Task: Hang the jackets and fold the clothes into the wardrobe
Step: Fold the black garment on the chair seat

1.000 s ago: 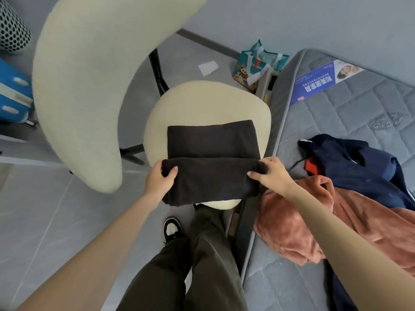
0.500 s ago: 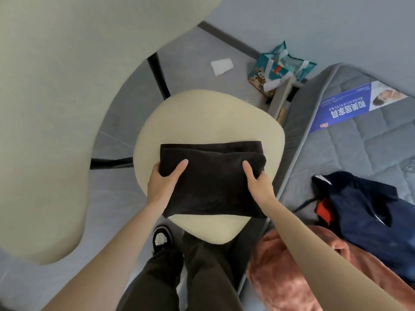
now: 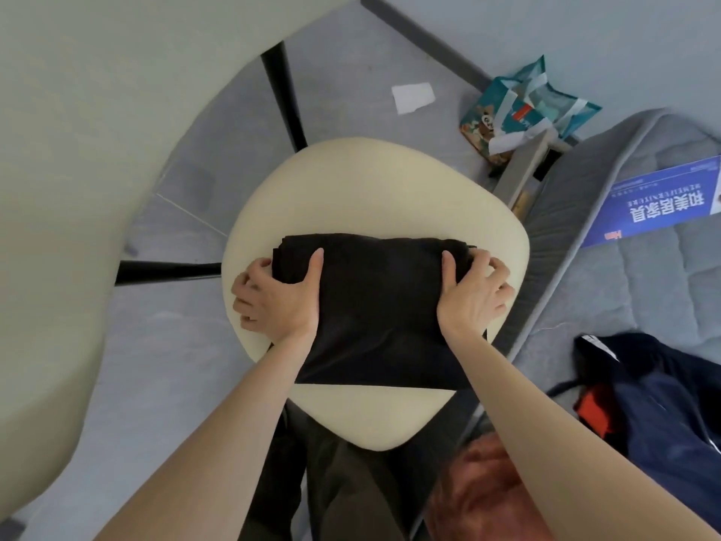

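Observation:
A folded black garment [image 3: 376,306] lies on the cream seat of a chair [image 3: 374,181]. My left hand [image 3: 273,298] grips its left edge, thumb on top and fingers curled under the side. My right hand [image 3: 474,294] grips the right edge the same way. On the grey mattress [image 3: 640,290] to the right lie a navy jacket [image 3: 659,388] with an orange patch and a rust-pink fleece garment [image 3: 483,497] at the bottom edge.
The chair's cream backrest [image 3: 97,150] fills the left side. A teal printed bag [image 3: 519,107] and a white scrap of paper [image 3: 413,96] lie on the grey floor. A blue leaflet [image 3: 663,205] rests on the mattress. My dark trousers [image 3: 335,486] show below the seat.
The black garment's front part has been folded back onto itself into a compact stack. Both hands have shifted from its front corners to its sides, and the view has closed in on the chair.

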Demonstrator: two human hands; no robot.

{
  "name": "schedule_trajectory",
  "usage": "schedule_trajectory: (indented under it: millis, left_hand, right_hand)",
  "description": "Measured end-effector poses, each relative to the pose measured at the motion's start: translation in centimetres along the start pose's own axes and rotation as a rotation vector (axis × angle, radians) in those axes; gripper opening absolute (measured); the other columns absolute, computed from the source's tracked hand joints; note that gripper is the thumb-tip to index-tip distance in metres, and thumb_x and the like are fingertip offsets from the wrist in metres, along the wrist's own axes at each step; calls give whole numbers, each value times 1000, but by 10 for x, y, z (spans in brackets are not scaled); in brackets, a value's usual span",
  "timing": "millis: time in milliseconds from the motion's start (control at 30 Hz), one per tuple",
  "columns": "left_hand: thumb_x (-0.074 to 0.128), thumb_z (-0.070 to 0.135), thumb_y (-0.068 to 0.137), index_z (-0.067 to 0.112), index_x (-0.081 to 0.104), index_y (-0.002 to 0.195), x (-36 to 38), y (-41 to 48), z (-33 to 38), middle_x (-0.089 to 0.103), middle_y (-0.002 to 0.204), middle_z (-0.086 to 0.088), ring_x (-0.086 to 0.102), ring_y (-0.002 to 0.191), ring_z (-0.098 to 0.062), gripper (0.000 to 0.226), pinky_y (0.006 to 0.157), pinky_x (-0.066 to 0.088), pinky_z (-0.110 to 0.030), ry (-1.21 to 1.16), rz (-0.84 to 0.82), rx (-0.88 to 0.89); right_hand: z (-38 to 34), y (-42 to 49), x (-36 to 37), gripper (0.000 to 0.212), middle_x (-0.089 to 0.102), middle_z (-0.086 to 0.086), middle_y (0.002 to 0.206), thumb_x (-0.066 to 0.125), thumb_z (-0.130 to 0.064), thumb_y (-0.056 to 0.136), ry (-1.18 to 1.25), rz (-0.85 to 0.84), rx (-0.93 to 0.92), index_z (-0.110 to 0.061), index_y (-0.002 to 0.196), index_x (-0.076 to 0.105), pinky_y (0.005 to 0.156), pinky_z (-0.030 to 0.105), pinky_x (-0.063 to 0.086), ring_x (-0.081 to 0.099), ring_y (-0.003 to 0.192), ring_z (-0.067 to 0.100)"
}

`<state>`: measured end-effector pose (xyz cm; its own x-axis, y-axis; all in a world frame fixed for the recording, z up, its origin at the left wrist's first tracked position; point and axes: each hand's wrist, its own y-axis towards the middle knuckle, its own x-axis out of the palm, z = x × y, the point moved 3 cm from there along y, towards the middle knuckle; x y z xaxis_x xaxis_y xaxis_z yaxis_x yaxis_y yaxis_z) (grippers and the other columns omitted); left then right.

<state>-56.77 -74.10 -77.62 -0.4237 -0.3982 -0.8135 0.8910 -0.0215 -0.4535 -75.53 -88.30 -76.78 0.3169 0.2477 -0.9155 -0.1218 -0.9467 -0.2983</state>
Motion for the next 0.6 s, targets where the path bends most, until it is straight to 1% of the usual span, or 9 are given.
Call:
schedule_trajectory:
  millis: [67,100,133,200,233,300,400,500,600]
  left_hand:
    - [58,78,66,22,35,132,-6,1,-6,34,140,-7,33,126,-31,90,104,27,-46,-64,-44,-22]
    - [57,79,66,22,34,135,-10,2,-11,35,140,-7,33,127,-30,92,105,27,-47,-90,-84,-28]
    - [57,80,66,22,34,136,-13,2,-18,38,139,-7,35,127,-30,94,108,28,-49,-112,-144,-36]
    - [59,81,63,20,36,137,-16,-5,-29,45,135,-4,44,124,-28,98,106,35,-50,-174,-306,-46]
    - [63,78,62,18,37,137,-16,-9,-32,48,132,-3,48,121,-26,100,104,40,-48,-220,-375,-51]
    - [68,73,63,16,39,138,-13,-15,-33,51,131,-2,51,119,-25,99,101,45,-42,-264,-427,-45]
    - [67,68,69,20,38,142,-8,-16,-24,51,136,1,50,123,-24,92,97,40,-32,-267,-432,-8]
    - [66,62,75,20,35,144,-12,-19,-16,49,140,1,48,127,-25,86,101,39,-35,-293,-430,15]
    - [65,58,80,21,31,146,-31,-34,-12,47,142,2,46,128,-25,83,103,38,-37,-300,-422,82]
  right_hand:
    - [3,-1,-6,52,40,10,137,45,-58,92,82,-15,15,-20,128,42,99,44,31,37,119,33]
    - [6,-4,-9,58,39,10,138,45,-62,90,132,-49,31,-22,132,38,101,44,30,36,122,33]
    - [10,-9,-11,66,37,10,141,45,-67,87,172,-109,40,-25,137,32,105,46,28,34,126,33]
    - [17,-23,-14,84,29,7,146,48,-75,79,185,-268,26,-33,144,17,109,51,24,28,133,34]
    - [19,-31,-15,91,27,5,147,51,-78,74,171,-341,14,-38,145,10,108,52,25,26,134,33]
    - [19,-40,-14,100,26,6,146,57,-78,70,149,-427,7,-39,147,6,106,52,31,30,133,34]
    - [9,-35,-11,101,36,9,142,59,-74,73,151,-443,-13,-28,149,11,101,47,41,44,126,32]
    - [-1,-33,-16,89,52,6,134,63,-64,79,210,-404,-91,-16,144,27,94,40,47,54,118,28]
    - [-4,-42,-32,76,59,0,123,67,-56,80,262,-368,-140,-16,137,38,83,30,45,59,109,24]
